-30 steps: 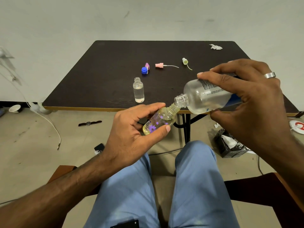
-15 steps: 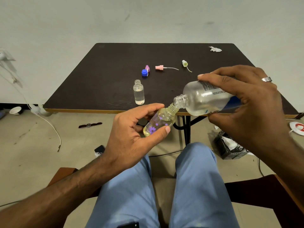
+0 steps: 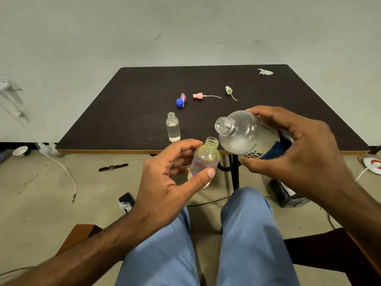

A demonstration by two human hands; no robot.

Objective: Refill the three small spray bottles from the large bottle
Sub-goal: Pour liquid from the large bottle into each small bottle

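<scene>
1. Large bottle point(image 3: 247, 137): uncapped, tilted, open neck up-left toward camera, cloudy liquid in the lower body. Held in the air over the desk's near edge.
2. Right hand point(image 3: 299, 153): grip closed round the large bottle's labelled lower half, fingers over the top, thumb underneath.
3. Yellow-tinted small bottle point(image 3: 205, 159): uncapped, near upright with a slight lean right, purple print low on the body. Its mouth sits just below-left of the large bottle's neck, not touching it.
4. Left hand point(image 3: 171, 186): grip pinches the yellow-tinted bottle, thumb on the front, fingers behind. Held above the lap, in front of the desk's edge.
5. Clear small bottle point(image 3: 173, 127): upright on the desk point(image 3: 288, 100) near the front edge, uncapped, part-filled with clear liquid.
6. Third small bottle: can't find it in view.
7. Further back on the desk: blue cap point(image 3: 179, 102) touching a purple spray top point(image 3: 183, 97); a pink spray head point(image 3: 199, 96) with its dip tube lying to the right; a yellowish spray head point(image 3: 228, 90) with a curled tube further right.
8. Crumpled white tissue point(image 3: 265, 72) at the far right corner of the desk.
9. Floor on the left: a wristwatch point(image 3: 112, 167), a white cable point(image 3: 64, 170), a small bowl point(image 3: 20, 151).
10. Blue trousers point(image 3: 247, 234) at the bottom, person seated.
</scene>
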